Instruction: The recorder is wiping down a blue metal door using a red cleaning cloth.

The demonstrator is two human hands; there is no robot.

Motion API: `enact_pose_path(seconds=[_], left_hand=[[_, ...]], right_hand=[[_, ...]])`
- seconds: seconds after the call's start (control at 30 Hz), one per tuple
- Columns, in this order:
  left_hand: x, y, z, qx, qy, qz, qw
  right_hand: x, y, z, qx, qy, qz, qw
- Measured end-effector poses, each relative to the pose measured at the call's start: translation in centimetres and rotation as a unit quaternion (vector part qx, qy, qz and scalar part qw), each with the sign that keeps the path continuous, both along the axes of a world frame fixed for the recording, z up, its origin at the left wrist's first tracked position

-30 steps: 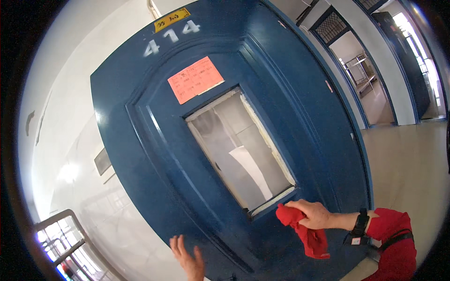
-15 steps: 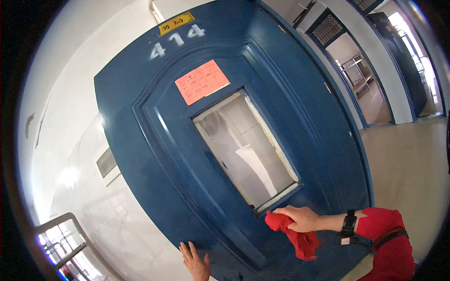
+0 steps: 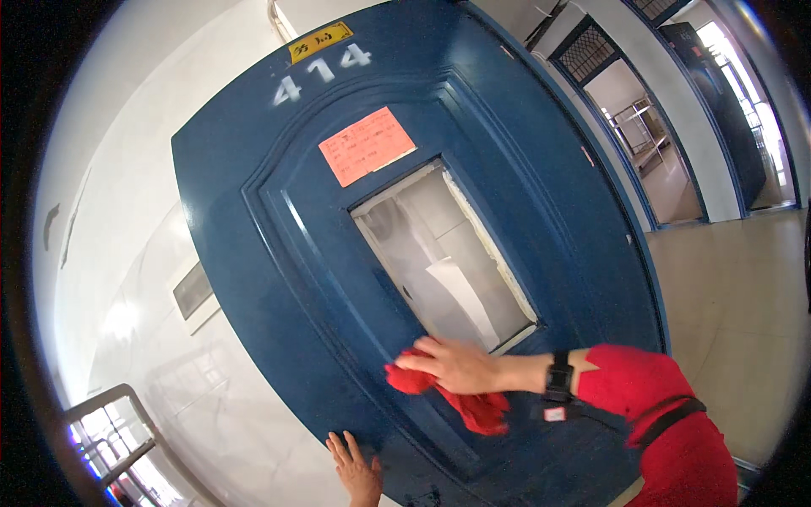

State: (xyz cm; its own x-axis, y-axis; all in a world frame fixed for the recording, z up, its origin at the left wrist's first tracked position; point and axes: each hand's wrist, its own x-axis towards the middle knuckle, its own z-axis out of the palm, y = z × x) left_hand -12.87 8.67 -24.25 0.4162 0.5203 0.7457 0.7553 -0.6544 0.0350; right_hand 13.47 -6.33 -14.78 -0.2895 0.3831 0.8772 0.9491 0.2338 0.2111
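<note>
A blue panelled door [image 3: 296,279] fills the middle of the view, with a framed glass pane [image 3: 414,228] set in it. My right hand [image 3: 452,365] is closed around a bunched red cloth [image 3: 473,410] against the door, at the lower left corner of the pane. Part of the cloth hangs loose below the hand. My left hand [image 3: 359,473] rests with fingers spread on the door's lower left edge, holding nothing. A pink paper note [image 3: 367,146] is stuck above the pane, and a yellow label [image 3: 320,41] sits near the door's top.
White tiled wall [image 3: 169,380] stands behind the door on the left, with a small wall panel [image 3: 196,296]. A metal-framed window [image 3: 127,439] is at lower left. On the right, a tiled floor [image 3: 726,287] leads to an open doorway [image 3: 655,144] and another dark door [image 3: 718,110].
My right hand has moved left with the red cloth, from below the pane's lower right to its lower left corner. The left hand has stayed on the door edge.
</note>
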Motion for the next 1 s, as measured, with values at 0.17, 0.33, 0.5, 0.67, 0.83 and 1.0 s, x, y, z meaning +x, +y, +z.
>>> enact_pose_path(seconds=[0.17, 0.33, 0.5, 0.67, 0.83, 1.0], left_hand=[[-0.7, 2.5, -1.6, 0.100, 0.009, -0.025, 0.995], [-0.9, 0.8, -0.5, 0.039, 0.035, 0.000, 0.999], [-1.4, 0.8, -0.7, 0.002, 0.052, -0.001, 0.999], [-1.7, 1.7, -1.2, 0.031, 0.060, -0.007, 0.998], [-1.7, 1.5, -1.6, 0.031, 0.048, -0.021, 0.998], [-2.0, 1.4, -2.0, 0.024, 0.054, -0.048, 0.997]], right_hand=[[-1.9, 1.8, 8.9, 0.212, -0.077, -0.038, 0.973], [-0.3, 5.7, 4.0, 0.229, -0.115, -0.077, 0.964], [0.5, 4.8, -6.2, 0.039, -0.278, -0.003, 0.960], [1.5, 5.3, -5.7, 0.011, -0.369, 0.057, 0.928], [-0.7, 6.4, 5.2, 0.157, -0.308, -0.007, 0.938], [-4.0, 8.9, 12.1, 0.277, -0.129, -0.096, 0.947]])
